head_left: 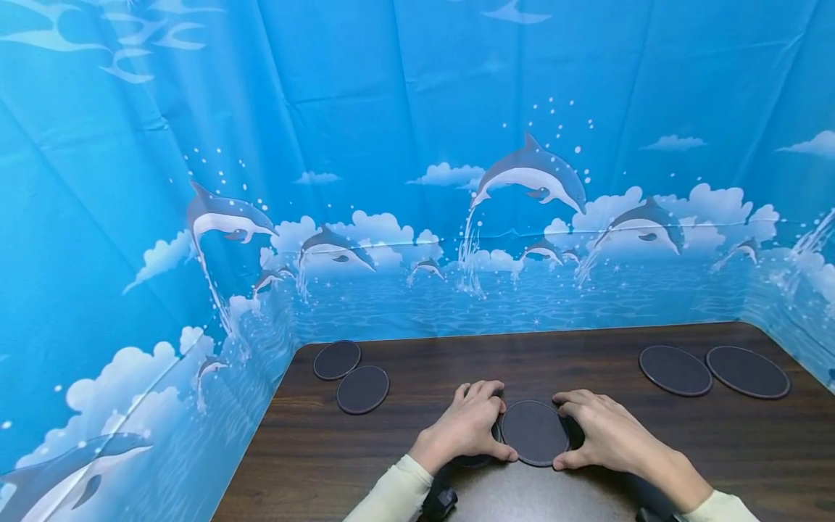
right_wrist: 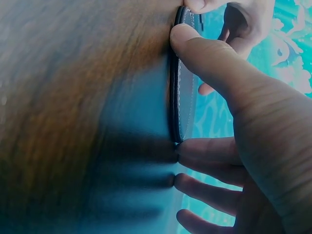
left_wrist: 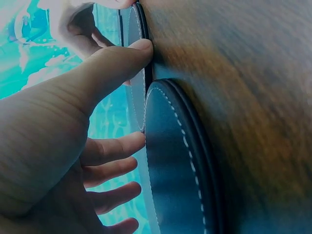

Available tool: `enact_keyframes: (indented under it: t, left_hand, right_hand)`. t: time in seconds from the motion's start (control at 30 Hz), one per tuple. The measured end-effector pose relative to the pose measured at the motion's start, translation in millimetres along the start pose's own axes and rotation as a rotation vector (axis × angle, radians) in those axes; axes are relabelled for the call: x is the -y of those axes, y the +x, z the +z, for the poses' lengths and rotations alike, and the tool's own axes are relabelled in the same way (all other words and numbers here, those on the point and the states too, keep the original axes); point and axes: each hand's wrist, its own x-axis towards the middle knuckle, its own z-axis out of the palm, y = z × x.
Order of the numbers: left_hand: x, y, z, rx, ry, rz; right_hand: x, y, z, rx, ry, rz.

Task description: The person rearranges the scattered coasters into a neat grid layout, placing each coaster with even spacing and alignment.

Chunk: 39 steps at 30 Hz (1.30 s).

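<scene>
A round dark coaster (head_left: 535,433) with light edge stitching lies flat on the table between both hands. My left hand (head_left: 466,428) holds its left side, thumb at the near edge and index finger toward the far edge. On the opposite side my right hand (head_left: 607,431) grips the rim likewise between thumb and index finger; its other fingers are spread near the tabletop. Another coaster (left_wrist: 170,161) lies beside the first, beneath my left palm. Mostly covered in the head view, it shows a layered black edge in the left wrist view.
Two coasters (head_left: 362,390) lie close together at the table's far left. Another pair of coasters (head_left: 748,372) is at the far right. The dark wooden table (head_left: 457,362) meets a blue dolphin-print curtain (head_left: 404,159) along its back and sides.
</scene>
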Motion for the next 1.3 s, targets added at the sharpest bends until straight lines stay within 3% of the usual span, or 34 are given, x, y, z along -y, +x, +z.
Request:
enact_keyframes:
  t: [0.53,0.8,1.07,1.3]
  left_hand:
    - [5.3,2.0,-0.7,-0.004,0.013,0.031]
    - [8.7,3.0,-5.1,-0.011,-0.017,0.045]
    - [11.7,13.0,-10.2,-0.054,-0.025,0.07]
    - [5.5,33.8,-16.9,-0.103,-0.009,0.069]
  right_hand:
    - [-2.5,0.0,-0.3,-0.005,0.015,-0.014]
    - [-13.7,-7.8,-4.8,0.008,0.108,-0.004]
    - [-41.3,-29.2,-8.8,-0.053,0.169,0.013]
    - [-65.3,-37.1,-22.7,-0.107,0.183,-0.025]
